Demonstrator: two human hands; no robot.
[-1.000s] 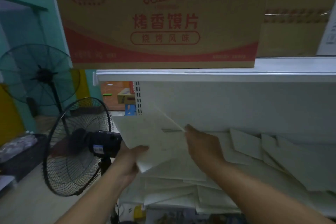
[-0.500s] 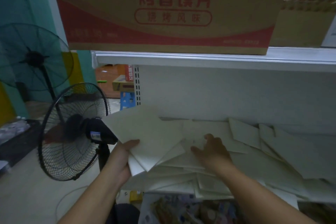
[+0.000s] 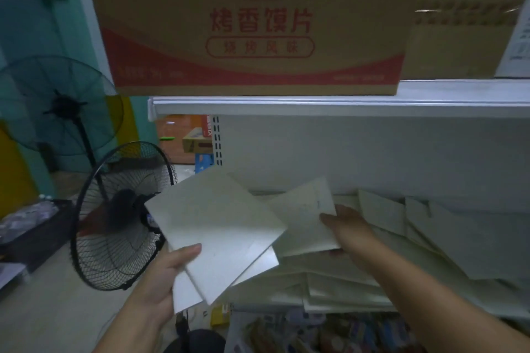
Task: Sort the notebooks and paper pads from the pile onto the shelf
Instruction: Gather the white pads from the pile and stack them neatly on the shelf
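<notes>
My left hand (image 3: 169,275) grips a small stack of pale notebooks (image 3: 215,232) by its lower left corner, held tilted in front of the shelf's left end. My right hand (image 3: 348,229) pinches one more pale notebook (image 3: 304,218), lifted off the pile and tilted, just right of the stack. A loose pile of white notebooks and paper pads (image 3: 430,238) lies scattered over the white shelf board (image 3: 329,305), overlapping at many angles.
An upper white shelf (image 3: 315,104) carries a large brown and red cardboard box (image 3: 252,23). Two black pedestal fans (image 3: 120,215) stand on the floor to the left. Colourful packets (image 3: 315,332) fill the level below.
My right hand, which lay flat on the pile, has picked up one notebook and raised it toward the stack in my left hand. The view has tilted slightly.
</notes>
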